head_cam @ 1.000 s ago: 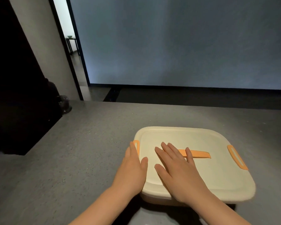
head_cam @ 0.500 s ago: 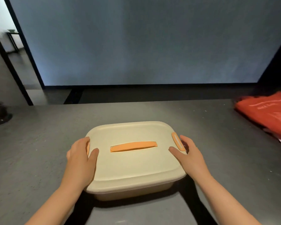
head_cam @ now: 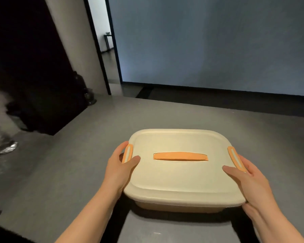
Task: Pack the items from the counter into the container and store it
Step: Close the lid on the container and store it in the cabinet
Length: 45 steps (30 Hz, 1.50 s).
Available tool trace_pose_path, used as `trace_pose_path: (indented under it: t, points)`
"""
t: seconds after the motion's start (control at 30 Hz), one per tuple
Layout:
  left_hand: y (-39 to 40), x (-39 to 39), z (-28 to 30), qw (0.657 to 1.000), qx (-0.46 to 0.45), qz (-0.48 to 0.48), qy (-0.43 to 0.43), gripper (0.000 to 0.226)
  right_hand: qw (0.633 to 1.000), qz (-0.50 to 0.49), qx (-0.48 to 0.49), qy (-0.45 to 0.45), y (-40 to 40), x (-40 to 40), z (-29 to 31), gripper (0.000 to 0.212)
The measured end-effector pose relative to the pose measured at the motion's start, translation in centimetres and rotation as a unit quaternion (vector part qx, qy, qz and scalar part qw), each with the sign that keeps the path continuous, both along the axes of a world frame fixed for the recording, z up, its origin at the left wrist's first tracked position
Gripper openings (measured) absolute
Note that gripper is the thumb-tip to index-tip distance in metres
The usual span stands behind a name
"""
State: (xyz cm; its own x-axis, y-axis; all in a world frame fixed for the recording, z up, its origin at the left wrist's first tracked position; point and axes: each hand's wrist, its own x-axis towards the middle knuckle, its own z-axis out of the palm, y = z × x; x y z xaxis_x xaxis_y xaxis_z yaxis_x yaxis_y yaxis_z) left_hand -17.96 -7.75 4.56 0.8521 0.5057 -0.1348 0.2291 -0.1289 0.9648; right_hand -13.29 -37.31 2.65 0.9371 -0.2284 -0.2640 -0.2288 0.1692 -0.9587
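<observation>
On the grey counter (head_cam: pixel 63 172), lower centre of the frame: a cream container (head_cam: pixel 181 174), lid on, orange handle strip (head_cam: pixel 180 156) flat across the top. Left hand (head_cam: pixel 120 170) clasping the left side, thumb lying on the lid beside the orange latch (head_cam: pixel 127 153), fingers curled around the edge. Right hand (head_cam: pixel 249 179) clasping the right side likewise, thumb on the lid just below the second latch (head_cam: pixel 236 161), fingers wrapped under the rim. Packing apparently finished, storing not yet done. Best handled with an even lift from both sides, kept level so the contents stay put, fingers set under the base rather than the lid rim alone, both latches checked first. Blurred clear plastic bottles (head_cam: pixel 0 142) at the left edge. No brand, label or writing legible anywhere on lid, latches or walls.
</observation>
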Motion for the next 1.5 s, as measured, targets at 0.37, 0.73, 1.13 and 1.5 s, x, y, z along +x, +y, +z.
trace_pose_path:
  t: [0.37,0.73,1.13,1.5]
  points:
    - [2.7,-17.2,-0.1,0.991,0.021,0.135,0.000,0.069,0.988,0.148,-0.039,-0.003,6.5,-9.5,2.6,0.057]
    - [5.3,-44.8,0.4,0.926,0.033,0.376,-0.016,0.089,0.925,0.381,-0.004,0.015,17.4,-26.8,3.3,0.058]
    - [-1.9,-73.5,0.1,0.760,0.062,0.647,-0.018,0.089,0.700,0.692,-0.067,-0.166,27.7,-48.6,4.5,0.056]
    - [-8.7,-88.8,-0.9,0.552,0.053,0.832,-0.021,0.084,0.569,0.820,-0.026,-0.047,34.8,-66.9,2.5,0.067]
